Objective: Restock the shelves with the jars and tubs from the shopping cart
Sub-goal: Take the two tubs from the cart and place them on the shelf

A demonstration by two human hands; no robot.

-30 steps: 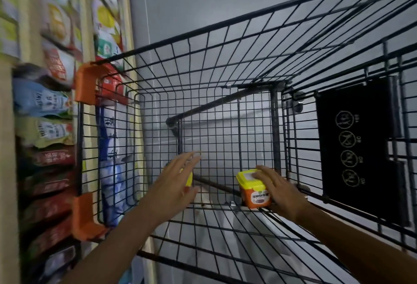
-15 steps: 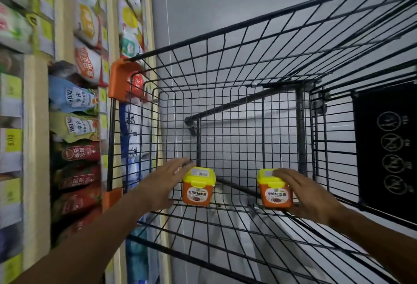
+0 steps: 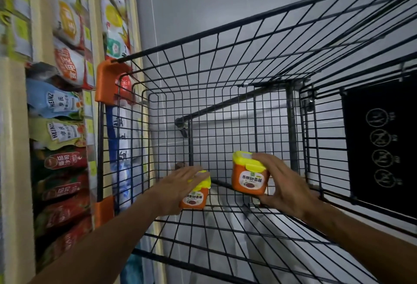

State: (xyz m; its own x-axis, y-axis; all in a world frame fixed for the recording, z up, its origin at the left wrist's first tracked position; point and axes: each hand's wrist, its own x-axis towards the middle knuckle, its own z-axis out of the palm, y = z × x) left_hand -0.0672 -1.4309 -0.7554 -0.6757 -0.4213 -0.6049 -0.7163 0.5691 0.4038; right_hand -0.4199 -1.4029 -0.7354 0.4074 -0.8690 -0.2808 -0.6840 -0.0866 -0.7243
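Two orange tubs with yellow lids are inside the black wire shopping cart [image 3: 225,62]. My right hand [image 3: 284,184] grips the right tub [image 3: 248,177] from its right side and holds it tilted, lifted off the cart floor. My left hand [image 3: 178,189] lies over the lid of the left tub [image 3: 196,198], fingers wrapped around its top; the tub rests on the wire floor. Both forearms reach in from the near edge.
Shelves [image 3: 15,148] stacked with sauce pouches [image 3: 56,103] stand tight against the cart's left side. Orange corner bumpers [image 3: 106,85] mark the cart's left rim. A black sign panel [image 3: 381,143] hangs on the cart's right wall. Grey floor shows beyond.
My right hand has lifted the right tub up off the cart floor and tilted it. My left hand has moved from beside the left tub onto its lid.
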